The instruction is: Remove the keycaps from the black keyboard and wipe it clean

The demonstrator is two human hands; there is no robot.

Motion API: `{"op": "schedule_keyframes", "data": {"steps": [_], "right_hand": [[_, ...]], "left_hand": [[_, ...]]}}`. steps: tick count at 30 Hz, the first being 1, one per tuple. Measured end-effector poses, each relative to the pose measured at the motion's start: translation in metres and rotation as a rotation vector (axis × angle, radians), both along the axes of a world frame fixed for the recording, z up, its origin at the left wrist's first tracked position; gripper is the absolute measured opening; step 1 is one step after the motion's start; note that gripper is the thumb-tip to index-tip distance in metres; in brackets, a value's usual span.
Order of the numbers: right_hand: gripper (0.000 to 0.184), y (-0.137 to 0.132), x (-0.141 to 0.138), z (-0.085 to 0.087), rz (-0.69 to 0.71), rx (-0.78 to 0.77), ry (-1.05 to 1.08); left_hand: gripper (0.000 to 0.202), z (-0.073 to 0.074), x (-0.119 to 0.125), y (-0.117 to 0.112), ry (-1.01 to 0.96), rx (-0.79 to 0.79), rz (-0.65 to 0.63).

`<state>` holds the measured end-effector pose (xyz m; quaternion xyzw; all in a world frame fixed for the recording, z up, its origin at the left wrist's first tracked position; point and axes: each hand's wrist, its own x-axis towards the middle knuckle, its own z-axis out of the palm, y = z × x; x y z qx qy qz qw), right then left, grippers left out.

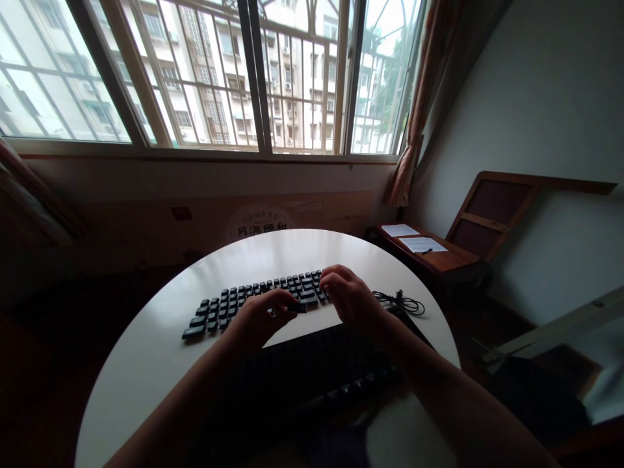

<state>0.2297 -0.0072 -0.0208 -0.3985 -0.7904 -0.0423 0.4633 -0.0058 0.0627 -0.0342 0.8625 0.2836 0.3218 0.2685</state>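
Rows of loose black keycaps point(234, 304) lie laid out on a round white table point(146, 364). My left hand point(260, 318) rests at their near edge, fingers curled and pinched on one black keycap point(296, 308). My right hand point(348, 300) is just to its right, fingers bent down over the right end of the rows; I cannot see whether it holds anything. A black keyboard base point(312, 374) lies on the table under my forearms, close to me.
A coiled black cable point(402, 302) lies on the table to the right of my right hand. Beyond the table stands a low wooden side table point(439, 260) with papers, against the wall. A barred window fills the far wall.
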Motion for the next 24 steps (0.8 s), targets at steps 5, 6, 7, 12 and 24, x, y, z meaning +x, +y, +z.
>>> {"op": "schedule_keyframes", "data": {"steps": [5, 6, 7, 12, 24], "right_hand": [[0.018, 0.000, -0.006, -0.006, 0.076, -0.071, -0.137], [0.016, 0.000, -0.006, -0.007, 0.066, -0.054, -0.157], [0.014, 0.000, -0.007, -0.008, 0.062, -0.040, -0.172], [0.010, 0.002, -0.010, -0.013, 0.137, -0.066, -0.191], [0.017, 0.013, 0.032, 0.001, -0.438, -0.320, -0.051]], "left_hand": [[0.019, -0.001, 0.000, 0.000, -0.047, -0.007, -0.012], [0.019, -0.001, 0.000, 0.000, -0.054, -0.003, -0.011], [0.020, -0.001, 0.000, 0.001, -0.055, -0.002, -0.013], [0.020, 0.003, 0.002, -0.004, -0.017, -0.001, -0.030], [0.033, 0.004, 0.001, -0.003, 0.125, 0.025, -0.010]]}}
